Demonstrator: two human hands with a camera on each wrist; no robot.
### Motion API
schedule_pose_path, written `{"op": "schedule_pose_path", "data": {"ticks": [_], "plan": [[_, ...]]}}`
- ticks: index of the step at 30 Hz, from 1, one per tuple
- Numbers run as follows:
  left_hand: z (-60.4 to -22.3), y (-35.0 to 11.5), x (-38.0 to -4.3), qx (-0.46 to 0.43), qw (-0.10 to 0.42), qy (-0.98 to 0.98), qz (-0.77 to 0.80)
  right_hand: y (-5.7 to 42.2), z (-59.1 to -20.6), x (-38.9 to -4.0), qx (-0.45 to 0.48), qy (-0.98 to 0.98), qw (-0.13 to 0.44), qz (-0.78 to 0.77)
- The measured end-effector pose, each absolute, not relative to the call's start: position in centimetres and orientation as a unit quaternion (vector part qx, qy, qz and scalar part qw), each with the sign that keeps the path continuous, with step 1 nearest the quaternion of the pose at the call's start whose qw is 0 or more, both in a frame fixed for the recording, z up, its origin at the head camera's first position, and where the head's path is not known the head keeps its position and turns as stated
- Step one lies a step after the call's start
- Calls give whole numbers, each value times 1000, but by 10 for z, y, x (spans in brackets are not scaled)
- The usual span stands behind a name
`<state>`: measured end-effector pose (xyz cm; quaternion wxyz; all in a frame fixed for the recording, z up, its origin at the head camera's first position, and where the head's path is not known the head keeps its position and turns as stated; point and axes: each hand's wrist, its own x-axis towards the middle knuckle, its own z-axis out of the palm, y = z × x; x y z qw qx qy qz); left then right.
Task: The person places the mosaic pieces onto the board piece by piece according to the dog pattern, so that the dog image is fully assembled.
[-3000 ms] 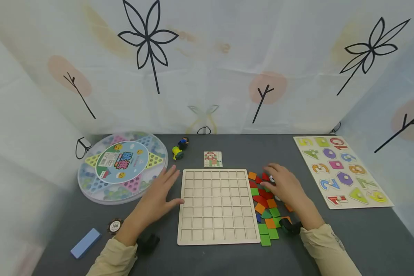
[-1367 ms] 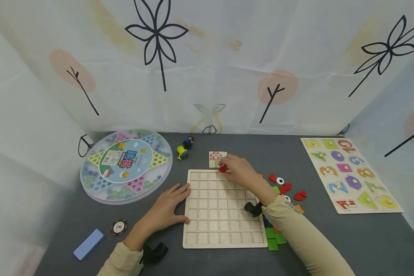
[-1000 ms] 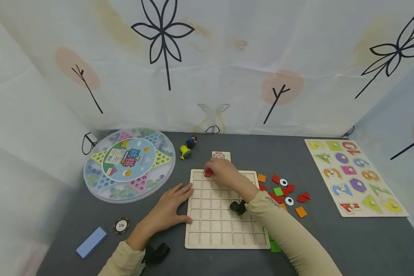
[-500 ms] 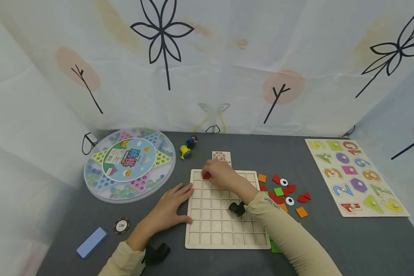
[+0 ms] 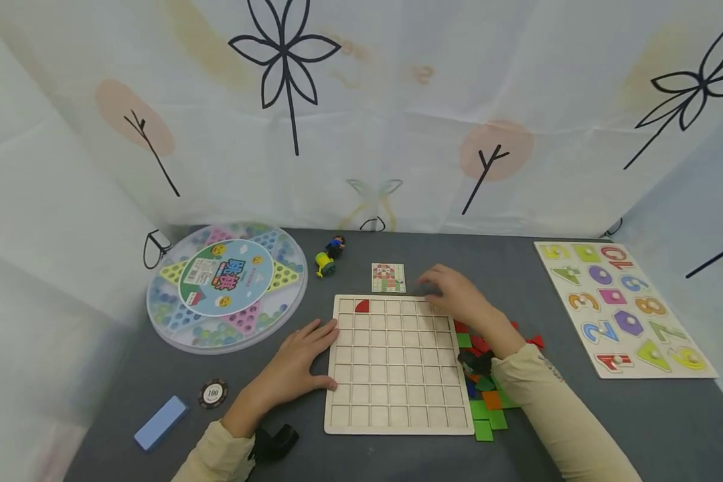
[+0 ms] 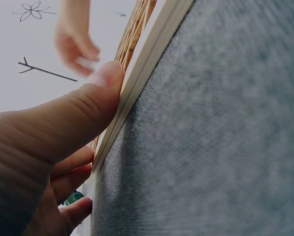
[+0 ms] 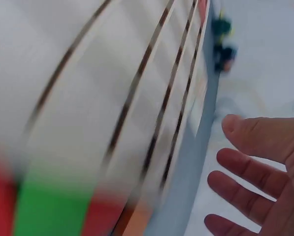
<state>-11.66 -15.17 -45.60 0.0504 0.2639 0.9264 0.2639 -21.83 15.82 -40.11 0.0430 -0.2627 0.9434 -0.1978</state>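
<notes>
A wooden grid board (image 5: 397,375) lies flat in the middle of the table. One red quarter-round tile (image 5: 362,306) sits in a top-row cell, second from the left. My left hand (image 5: 295,368) rests at the board's left edge. In the left wrist view its thumb (image 6: 107,73) touches the rim and the fingers lie loosely along it. Over the board's top right corner is my right hand (image 5: 458,298), holding nothing, its fingers (image 7: 235,191) spread apart in the right wrist view. Green, red and orange tiles (image 5: 482,410) lie right of the board, partly hidden by the right arm.
Behind the board lies a small pattern card (image 5: 388,278). Two toy figures (image 5: 330,256) stand near a round marble game box (image 5: 225,288). A blue block (image 5: 161,424) and a 100 chip (image 5: 213,393) lie at left. At right is a number puzzle board (image 5: 623,311).
My right hand picked up a red tile from the pile, set it in the top row and let go. It has since drawn back right. The left hand came against the board's edge.
</notes>
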Motion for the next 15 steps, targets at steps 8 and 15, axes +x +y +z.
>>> {"op": "schedule_pose_path", "data": {"ticks": [8,15], "plan": [[-451,-154,-126,267,42,928,255,216,-412,-216,-223,956,56,-185],[-455,-152,-115,263,47,927,265,218,-421,-205,-228,959,67,-155]]}}
